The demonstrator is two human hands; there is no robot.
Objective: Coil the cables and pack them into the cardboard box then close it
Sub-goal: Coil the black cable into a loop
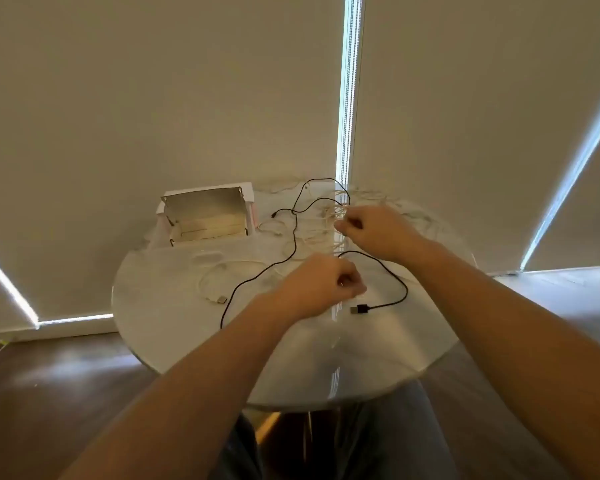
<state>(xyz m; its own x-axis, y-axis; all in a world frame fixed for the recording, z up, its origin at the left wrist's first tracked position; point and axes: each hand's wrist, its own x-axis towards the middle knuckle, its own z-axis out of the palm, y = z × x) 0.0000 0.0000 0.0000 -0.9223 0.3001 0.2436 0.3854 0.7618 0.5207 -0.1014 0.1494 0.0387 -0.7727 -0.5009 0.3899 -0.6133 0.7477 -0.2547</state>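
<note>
Both arms reached forward, hands curled.
The left hand (321, 284) sat nearer the body, fingers pinched together; the right hand (371, 230) was farther out, fingers likewise curled.

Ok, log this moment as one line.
left hand: pinching white cable | right hand: gripping white cables | black cable: loose | cardboard box: open

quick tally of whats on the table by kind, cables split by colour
black cable: 1
white cables: several, tangled, too many to tell apart
cardboard box, open: 1
hands, left hand and right hand: 2
total: 4 plus the white cables
</note>
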